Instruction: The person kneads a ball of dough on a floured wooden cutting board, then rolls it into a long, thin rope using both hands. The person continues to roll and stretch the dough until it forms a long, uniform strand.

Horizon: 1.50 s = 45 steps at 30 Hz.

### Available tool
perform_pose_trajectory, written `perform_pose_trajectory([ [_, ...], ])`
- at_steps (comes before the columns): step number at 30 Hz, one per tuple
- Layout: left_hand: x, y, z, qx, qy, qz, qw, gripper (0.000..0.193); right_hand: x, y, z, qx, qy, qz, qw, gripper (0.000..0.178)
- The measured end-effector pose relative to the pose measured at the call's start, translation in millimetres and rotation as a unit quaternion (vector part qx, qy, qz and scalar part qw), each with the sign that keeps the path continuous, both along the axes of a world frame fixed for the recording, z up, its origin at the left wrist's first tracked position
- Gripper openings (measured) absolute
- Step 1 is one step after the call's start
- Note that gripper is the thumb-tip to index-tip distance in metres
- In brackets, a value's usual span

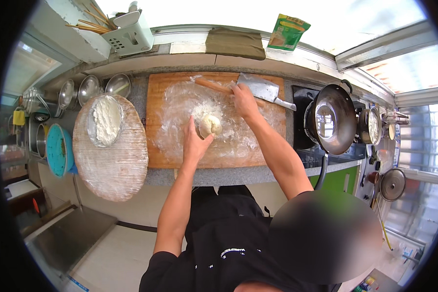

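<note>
A pale dough ball [210, 124] with a creased top sits in loose flour on the wooden board [272, 158]. My left hand [195, 142] cups its left and near sides, with fingers and thumb around it. Farther back, my right hand [244, 101] is closed on the right end of a wooden rolling pin [211, 86], which lies slanted near the board's far edge. Just beyond that hand a broad cleaver [259, 87] rests flat, its handle pointing right past the board. My right fingers partly hide where pin and cleaver meet.
Left of the board is a round ribbed lid [113, 168] carrying a bowl of flour [105, 121]. Metal bowls [89, 89] and a turquoise basin [58, 150] stand farther left. A wok [335, 119] sits on the right, its handle toward me. A green packet [288, 33] stands on the sill.
</note>
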<state>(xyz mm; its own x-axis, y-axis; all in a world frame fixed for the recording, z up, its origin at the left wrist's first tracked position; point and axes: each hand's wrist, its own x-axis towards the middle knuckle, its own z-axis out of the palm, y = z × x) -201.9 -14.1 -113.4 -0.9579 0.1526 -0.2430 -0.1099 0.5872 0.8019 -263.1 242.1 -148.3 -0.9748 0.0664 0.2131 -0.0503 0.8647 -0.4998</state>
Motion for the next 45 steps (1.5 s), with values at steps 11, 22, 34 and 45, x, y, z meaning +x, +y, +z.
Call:
perform_pose_trajectory([
  [11, -13, 25, -27, -0.001, 0.087, 0.007, 0.996, 0.077, -60, -17, -5, 0.053, 0.081, 0.068, 0.993, 0.031],
  [22, 9, 29, -8, -0.068, 0.15, -0.225, 0.96, 0.093, 69, -59, -15, -0.398, -0.169, -0.097, 0.897, 0.036],
  [34, 11, 5, -29, 0.066, 0.009, -0.048, 0.997, 0.076, 52, -100, 7, -0.236, -0.226, -0.085, 0.941, 0.046],
  [45, -31, 8, -42, 0.349, -0.33, 0.15, 0.864, 0.059, 52, -94, 59, -0.345, -0.292, -0.05, 0.891, 0.076],
])
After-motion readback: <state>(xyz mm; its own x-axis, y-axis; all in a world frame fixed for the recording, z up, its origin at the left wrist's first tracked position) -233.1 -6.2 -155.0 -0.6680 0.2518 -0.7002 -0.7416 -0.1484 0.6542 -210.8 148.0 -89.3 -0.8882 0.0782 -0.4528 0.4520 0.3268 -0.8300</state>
